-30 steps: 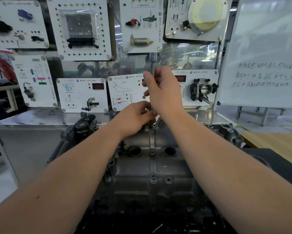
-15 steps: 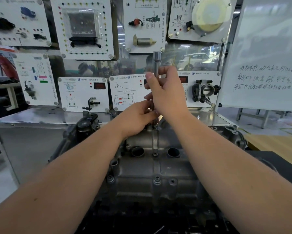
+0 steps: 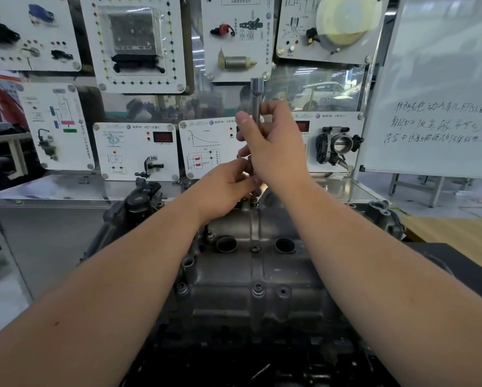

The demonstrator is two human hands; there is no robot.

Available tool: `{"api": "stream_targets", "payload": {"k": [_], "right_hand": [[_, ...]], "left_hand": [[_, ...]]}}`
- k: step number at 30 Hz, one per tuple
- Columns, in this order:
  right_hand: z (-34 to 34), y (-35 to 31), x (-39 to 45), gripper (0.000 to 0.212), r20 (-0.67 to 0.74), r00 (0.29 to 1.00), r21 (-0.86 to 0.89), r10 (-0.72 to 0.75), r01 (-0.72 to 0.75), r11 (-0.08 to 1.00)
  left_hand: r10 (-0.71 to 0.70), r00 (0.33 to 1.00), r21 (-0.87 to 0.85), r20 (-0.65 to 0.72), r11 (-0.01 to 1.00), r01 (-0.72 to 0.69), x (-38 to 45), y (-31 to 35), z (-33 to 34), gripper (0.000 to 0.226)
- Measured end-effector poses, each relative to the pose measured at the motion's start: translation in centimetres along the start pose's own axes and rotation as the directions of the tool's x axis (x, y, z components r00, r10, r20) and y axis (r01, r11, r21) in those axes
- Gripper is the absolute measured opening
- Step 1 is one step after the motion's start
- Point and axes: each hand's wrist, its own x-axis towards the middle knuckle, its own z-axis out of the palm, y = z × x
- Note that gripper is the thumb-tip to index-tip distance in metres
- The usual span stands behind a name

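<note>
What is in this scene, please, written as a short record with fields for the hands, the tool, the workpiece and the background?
right hand: grips the long metal tool around the middle of its shaft
left hand: pinches the tool's lower end, just above the engine cover
tool position: upright, thicker head on top, tip at the cover's far edge; contact point hidden by fingers
cover: grey metal, two round openings side by side
background: training panels behind, whiteboard on the right
</note>
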Motion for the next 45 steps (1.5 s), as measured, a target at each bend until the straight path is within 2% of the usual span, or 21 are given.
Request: {"api": "stream_targets", "payload": {"k": [5, 10, 13, 17, 20, 24, 27, 29, 33, 38, 42, 45], "right_hand": [[0.0, 0.1, 0.2, 0.018, -0.041, 0.999, -0.031, -0.013, 0.012, 0.999], [0.2, 0.0, 0.3, 0.021, -0.011, 1.0, -0.04, 0.01, -0.011, 0.999], [0.2, 0.0, 0.1, 0.008, 0.009, 1.0, 0.003, 0.011, -0.011, 1.0], [0.1, 0.1, 0.0, 0.017, -0.009, 1.0, 0.008, -0.019, 0.019, 1.0], [0.0, 0.0, 0.1, 0.019, -0.025, 1.0, 0.012, -0.018, 0.018, 1.0], [0.1, -0.2, 0.2, 0.021, 0.034, 0.999, -0.006, 0.031, -0.031, 0.999], [0.2, -0.2, 0.1, 0.008, 0.046, 0.997, 0.051, 0.058, -0.06, 0.997], [0.1, -0.1, 0.0, 0.016, 0.028, 0.999, 0.037, 0.044, -0.045, 0.998], [0.0, -0.1, 0.0, 0.019, -0.016, 1.0, 0.027, -0.001, 0.001, 1.0], [0.0, -0.3, 0.2, 0.022, 0.004, 0.999, -0.009, 0.035, -0.035, 0.999], [0.0, -0.4, 0.1, 0.013, -0.007, 0.999, 0.054, 0.041, -0.04, 0.998], [0.0, -0.2, 0.1, 0.018, -0.025, 1.0, 0.041, 0.016, -0.015, 0.999]], "left_hand": [[-0.014, 1.0, -0.012, -0.002, 1.0, 0.014, 0.0, 0.1, 0.2, 0.02], [-0.001, 1.0, 0.009, 0.007, 1.0, 0.0, 0.2, -0.1, 0.1, 0.019], [0.008, 1.0, 0.036, -0.003, 0.999, -0.008, 0.1, 0.0, 0.0, 0.021], [0.012, 1.0, 0.052, -0.005, 0.999, -0.011, -0.1, 0.2, 0.0, 0.022], [-0.003, 1.0, 0.001, 0.008, 1.0, 0.003, 0.0, 0.1, 0.1, 0.017], [-0.033, 0.999, 0.012, 0.022, 0.999, 0.033, -0.2, 0.2, 0.0, 0.016], [-0.01, 1.0, 0.027, 0.001, 1.0, 0.01, -0.3, 0.4, -0.1, 0.014], [0.001, 1.0, 0.039, 0.001, 0.999, -0.001, -0.3, 0.6, -0.1, 0.016], [-0.01, 1.0, 0.013, 0.01, 1.0, 0.009, -0.1, 0.5, 0.0, 0.02], [-0.046, 0.998, -0.016, 0.036, 0.999, 0.046, -0.1, 0.3, 0.0, 0.02], [-0.023, 1.0, 0.01, 0.017, 1.0, 0.023, -0.2, 0.8, 0.0, 0.022], [-0.032, 0.999, 0.002, 0.024, 0.999, 0.032, -0.3, 1.1, 0.1, 0.022]]}}
